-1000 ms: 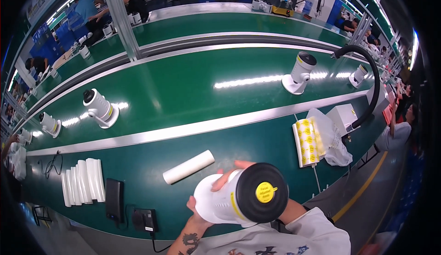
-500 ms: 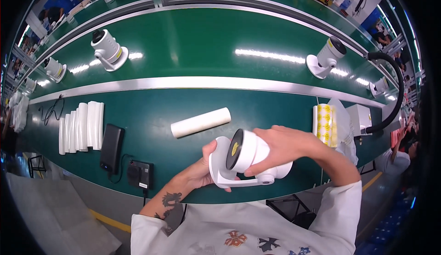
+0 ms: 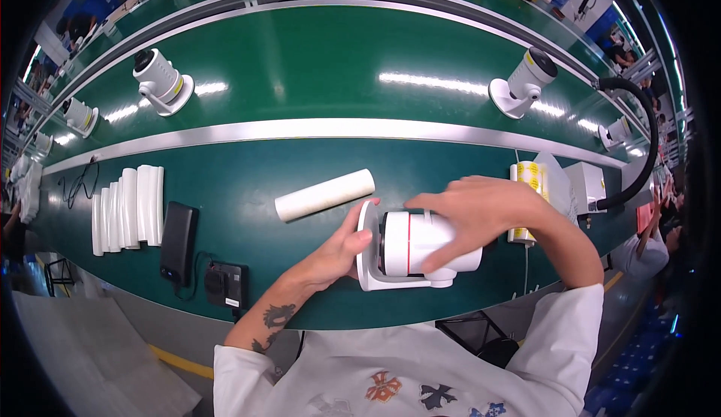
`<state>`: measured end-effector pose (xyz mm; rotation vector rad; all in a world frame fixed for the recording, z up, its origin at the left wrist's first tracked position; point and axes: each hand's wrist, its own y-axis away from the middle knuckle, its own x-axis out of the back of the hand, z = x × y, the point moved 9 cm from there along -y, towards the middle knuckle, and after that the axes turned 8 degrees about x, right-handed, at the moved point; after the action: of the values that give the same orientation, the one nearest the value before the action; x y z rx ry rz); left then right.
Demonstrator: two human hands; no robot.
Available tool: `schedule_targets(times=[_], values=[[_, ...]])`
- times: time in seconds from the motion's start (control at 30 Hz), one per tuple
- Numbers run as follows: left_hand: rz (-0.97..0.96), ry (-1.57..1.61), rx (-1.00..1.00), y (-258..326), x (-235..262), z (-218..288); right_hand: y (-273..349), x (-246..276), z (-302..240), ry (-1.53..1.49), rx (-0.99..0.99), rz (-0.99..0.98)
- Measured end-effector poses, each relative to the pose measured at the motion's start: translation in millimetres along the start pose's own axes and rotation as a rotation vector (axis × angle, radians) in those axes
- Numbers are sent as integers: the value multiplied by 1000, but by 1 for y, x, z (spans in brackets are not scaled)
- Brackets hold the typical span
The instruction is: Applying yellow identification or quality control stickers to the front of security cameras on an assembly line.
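A white security camera (image 3: 421,242) on a bracket with a round base lies sideways above the near part of the green bench. A thin red line rings its body. My left hand (image 3: 342,255) grips the round base plate (image 3: 369,248), thumb on its inner side. Across the camera body rests my right hand (image 3: 481,214), thumb on the near side and index finger stretched along the far side. The lens end faces the base plate and is mostly hidden. Just beyond the camera lies a white roll (image 3: 325,195).
At left are several white sleeves (image 3: 129,208), a black power bank (image 3: 179,243) and a black adapter (image 3: 226,285). At right stand a yellow-and-white sticker roll (image 3: 532,177) and a black flexible hose (image 3: 652,139). More cameras (image 3: 160,83) stand beyond the metal rail (image 3: 330,130).
The camera body has turned on its bracket, so its black front now faces the base plate. My right hand has shifted along it, and the red line has come into sight.
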<state>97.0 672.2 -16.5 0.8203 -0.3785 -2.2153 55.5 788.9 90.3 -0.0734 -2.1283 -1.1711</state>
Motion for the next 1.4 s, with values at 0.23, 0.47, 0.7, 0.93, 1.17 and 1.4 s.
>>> schedule_targets(times=[0.23,0.47,0.7,0.93,1.17,1.4], values=[[-38,273,-283,-8,6,19,49,14,34,-779,255,898],[16,256,-593,-18,13,45,82,81,60,-515,118,1298],[1065,-974,-1128,74,29,95,31,217,128,53,-208,1398],[1220,-1238,-745,53,60,80,-43,236,192,64,-391,1292],[1106,-1314,-591,56,66,77,26,182,191,79,-168,1962],[987,-1354,-602,43,47,77,130,74,304,-2,-745,2096]])
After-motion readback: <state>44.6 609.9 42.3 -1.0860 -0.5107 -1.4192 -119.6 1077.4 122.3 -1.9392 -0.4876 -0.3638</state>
